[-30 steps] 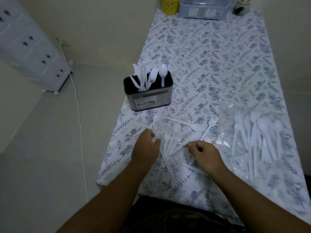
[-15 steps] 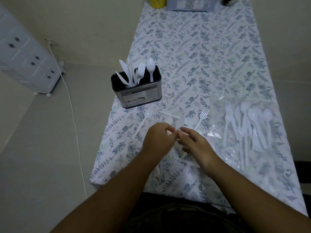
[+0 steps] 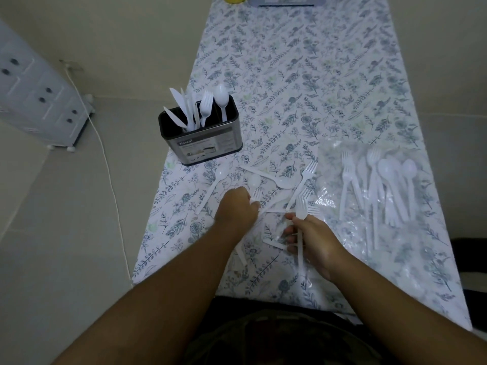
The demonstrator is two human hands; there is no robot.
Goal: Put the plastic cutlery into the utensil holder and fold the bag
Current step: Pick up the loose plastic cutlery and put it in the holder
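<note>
The right hand grasps a fork, tines pointing away, handle toward the table's near edge. The left hand pinches another piece beside it.

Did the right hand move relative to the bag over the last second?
Yes. The right hand now grips a white spoon lifted off the cloth, and its fingertips sit closer to the plastic bag's near-left edge than before.
</note>
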